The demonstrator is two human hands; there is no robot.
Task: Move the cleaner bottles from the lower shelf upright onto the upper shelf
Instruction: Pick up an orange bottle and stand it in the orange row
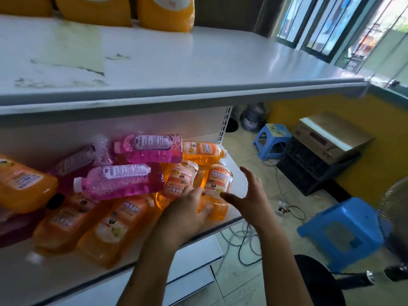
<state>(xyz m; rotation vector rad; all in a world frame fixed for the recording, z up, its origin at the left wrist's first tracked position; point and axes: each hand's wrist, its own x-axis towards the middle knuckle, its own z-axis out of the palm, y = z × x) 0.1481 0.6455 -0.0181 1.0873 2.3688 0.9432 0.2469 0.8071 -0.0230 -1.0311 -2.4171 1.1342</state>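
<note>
Hands reach a heap of lying bottles; left hand grips an orange cleaner bottle for lifting; right hand hovers beside it, fingers spread.

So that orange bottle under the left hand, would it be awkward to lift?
Probably hefty for its size: the orange bottle looks full of liquid. Its glossy plastic may be slippery, so the left hand likely needs a firm grip. Lying among other bottles on the lower shelf, it could nudge neighbours.
</note>
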